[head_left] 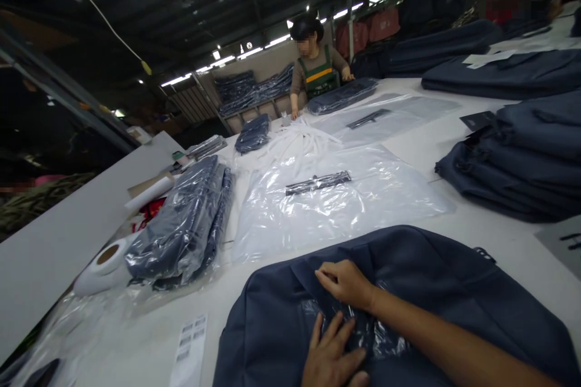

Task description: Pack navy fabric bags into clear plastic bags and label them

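A large dark blue bag lies flat on the white table in front of me. My right hand reaches in from the right, its fingers curled closed on the bag's fabric near the upper middle. Just below it, my left hand rests palm down with its fingers spread. Those fingers lie on clear plastic film that shows on the bag's middle. My right forearm covers part of the bag.
Beyond the bag lie clear plastic bags with black printed strips. Wrapped blue bags and a white roll are at left. A label sheet lies nearby. Stacked blue bags stand right. A co-worker stands across the table.
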Demonstrator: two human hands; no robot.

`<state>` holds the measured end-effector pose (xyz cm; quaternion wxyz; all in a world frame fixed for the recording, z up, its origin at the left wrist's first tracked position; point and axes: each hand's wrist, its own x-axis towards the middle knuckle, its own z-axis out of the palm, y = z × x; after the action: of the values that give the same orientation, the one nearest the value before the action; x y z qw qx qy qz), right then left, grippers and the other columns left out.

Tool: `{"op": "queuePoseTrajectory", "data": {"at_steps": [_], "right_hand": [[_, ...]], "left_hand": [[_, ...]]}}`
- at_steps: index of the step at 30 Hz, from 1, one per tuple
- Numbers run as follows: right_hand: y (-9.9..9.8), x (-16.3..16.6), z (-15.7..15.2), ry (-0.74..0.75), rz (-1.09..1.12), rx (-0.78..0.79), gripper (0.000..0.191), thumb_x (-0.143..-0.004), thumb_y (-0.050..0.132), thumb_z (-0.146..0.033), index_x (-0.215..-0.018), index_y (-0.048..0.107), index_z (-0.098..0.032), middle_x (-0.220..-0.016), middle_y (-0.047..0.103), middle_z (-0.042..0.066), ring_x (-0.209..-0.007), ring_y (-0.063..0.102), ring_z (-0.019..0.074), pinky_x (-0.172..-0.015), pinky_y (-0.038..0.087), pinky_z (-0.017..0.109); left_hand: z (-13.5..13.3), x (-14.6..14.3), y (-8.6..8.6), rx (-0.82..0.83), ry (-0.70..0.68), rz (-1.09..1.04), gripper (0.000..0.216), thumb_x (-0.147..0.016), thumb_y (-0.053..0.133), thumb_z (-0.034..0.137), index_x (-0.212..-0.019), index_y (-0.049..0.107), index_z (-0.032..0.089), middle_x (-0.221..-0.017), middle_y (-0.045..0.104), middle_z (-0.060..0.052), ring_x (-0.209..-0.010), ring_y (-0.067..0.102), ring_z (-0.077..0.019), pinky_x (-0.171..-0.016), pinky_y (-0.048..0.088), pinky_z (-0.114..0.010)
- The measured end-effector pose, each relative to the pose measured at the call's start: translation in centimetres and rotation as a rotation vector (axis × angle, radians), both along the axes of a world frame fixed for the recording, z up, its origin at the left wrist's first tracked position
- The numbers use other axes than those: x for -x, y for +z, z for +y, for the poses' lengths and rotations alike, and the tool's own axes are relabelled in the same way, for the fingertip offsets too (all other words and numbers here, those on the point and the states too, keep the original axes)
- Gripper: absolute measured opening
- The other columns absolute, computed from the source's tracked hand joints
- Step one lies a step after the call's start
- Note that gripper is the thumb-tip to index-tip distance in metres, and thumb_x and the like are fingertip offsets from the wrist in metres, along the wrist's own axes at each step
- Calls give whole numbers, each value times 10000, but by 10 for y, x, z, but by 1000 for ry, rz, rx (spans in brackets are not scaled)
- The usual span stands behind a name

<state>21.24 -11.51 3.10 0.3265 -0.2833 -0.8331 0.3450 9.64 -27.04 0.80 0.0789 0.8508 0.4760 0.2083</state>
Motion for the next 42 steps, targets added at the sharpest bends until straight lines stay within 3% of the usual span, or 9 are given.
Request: {"op": "queuePoseTrajectory", "data": {"at_steps": [4, 7, 10, 15, 26, 31, 34, 37, 42], "right_hand": [[-23, -9, -7, 115, -77, -72, 289, -933, 478, -322, -740, 639, -180, -601, 634, 7, -520, 560, 120, -554, 340, 240], [-19, -8, -6, 112, -103, -86, 284, -935, 479, -314, -725, 619, -182, -592, 632, 10, -525, 583, 128, -546, 327, 243], [-16, -6, -2, 116, -126, -76, 300, -945, 475, -317, -711, 606, -183, -580, 631, 12, -526, 598, 130, -542, 328, 239], [-15, -8, -1, 126, -94, -7, 278, -946, 495, -311, -729, 617, -186, -612, 652, 4, -552, 620, 127, -558, 354, 228], [13, -14, 22, 33, 195, 367, 289, -988, 472, -343, -818, 651, -193, -603, 653, -24, -555, 637, 124, -608, 480, 223], [30, -15, 78, -261, -8, -21, 201, -959, 550, -298, -1112, 648, -213, -1073, 714, 42, -991, 662, 189, -909, 485, 304], [25, 1, 118, -229, -382, -255, 550, -879, 675, -359, -1370, 500, -183, -1353, 567, 121, -1255, 504, 269, -1059, 396, 403], [10, 19, 151, -169, -610, -304, 701, -813, 735, -454, -1395, 476, -163, -1300, 580, 160, -1187, 536, 304, -968, 457, 415], [-7, 7, 187, -76, -705, -351, 240, -910, 631, -323, -1124, 672, -225, -1035, 672, 81, -1006, 614, 240, -768, 479, 297]], "left_hand": [[39, 28, 66, 346, 171, -298, 274, -942, 503, 363, -1117, 710, 326, -1097, 752, -22, -971, 718, -184, -900, 580, -331], [108, 60, 102, 198, 433, -301, 261, -933, 521, 357, -1098, 701, 265, -1083, 741, -42, -976, 696, -192, -854, 578, -314], [186, 85, 86, 235, 361, -157, 234, -916, 541, 350, -1054, 701, 249, -1085, 705, -44, -925, 665, -165, -832, 550, -297], [264, 105, 15, 405, 264, -60, 296, -645, 821, 408, -848, 731, 214, -824, 693, -12, -742, 630, -157, -717, 512, -272], [273, 112, -8, 430, 333, 6, 354, -936, 496, 461, -851, 670, 164, -809, 688, -20, -760, 627, -157, -769, 487, -345], [268, 101, -16, 283, 418, -36, 352, -972, 429, 444, -922, 634, 162, -911, 673, -35, -845, 625, -162, -818, 489, -364], [268, 97, -16, 199, 474, -42, 337, -994, 380, 401, -973, 624, 170, -915, 673, -36, -858, 626, -165, -795, 478, -338], [269, 96, -13, 130, 504, -28, 345, -1008, 323, 391, -1014, 617, 212, -930, 688, -27, -864, 634, -151, -765, 449, -271], [266, 101, -7, 95, 424, 36, 313, -963, 435, 475, -1069, 610, 238, -900, 681, 5, -798, 631, -120, -720, 437, -216]]}}
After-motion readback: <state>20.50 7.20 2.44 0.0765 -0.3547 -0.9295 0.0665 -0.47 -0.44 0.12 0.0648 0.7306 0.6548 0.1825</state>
